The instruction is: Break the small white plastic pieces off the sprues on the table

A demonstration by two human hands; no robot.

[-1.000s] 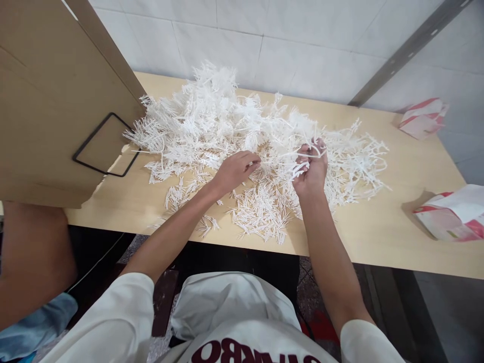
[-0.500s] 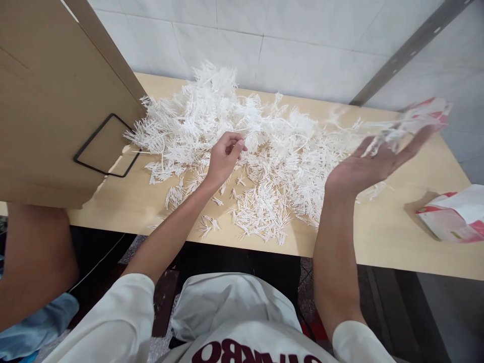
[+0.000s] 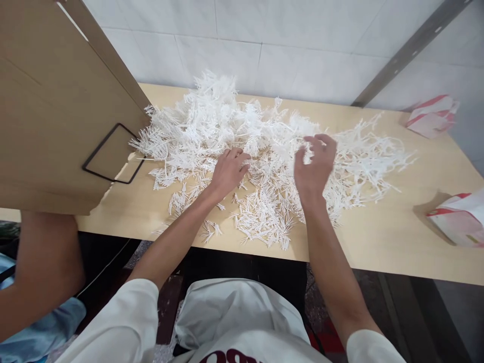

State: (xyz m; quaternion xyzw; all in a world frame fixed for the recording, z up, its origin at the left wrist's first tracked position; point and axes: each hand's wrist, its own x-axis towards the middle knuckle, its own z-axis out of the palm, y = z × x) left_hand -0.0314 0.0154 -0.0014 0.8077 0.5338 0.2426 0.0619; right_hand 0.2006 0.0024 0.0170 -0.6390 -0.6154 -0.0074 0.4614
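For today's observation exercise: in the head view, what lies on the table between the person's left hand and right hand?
Between the left hand and the right hand lies part of the pile of white plastic pieces on the wooden table, seen in the head view.

I'm looking at a small workshop bench: bare wooden table [image 3: 378, 237], tiled wall [image 3: 264, 45], heaps of white plastic sprues [image 3: 234, 126], cardboard box [image 3: 49, 116] alongside.

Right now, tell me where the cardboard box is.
In the head view the cardboard box stands at the left end of the table, its corner beside the white plastic pile, left of the left hand.
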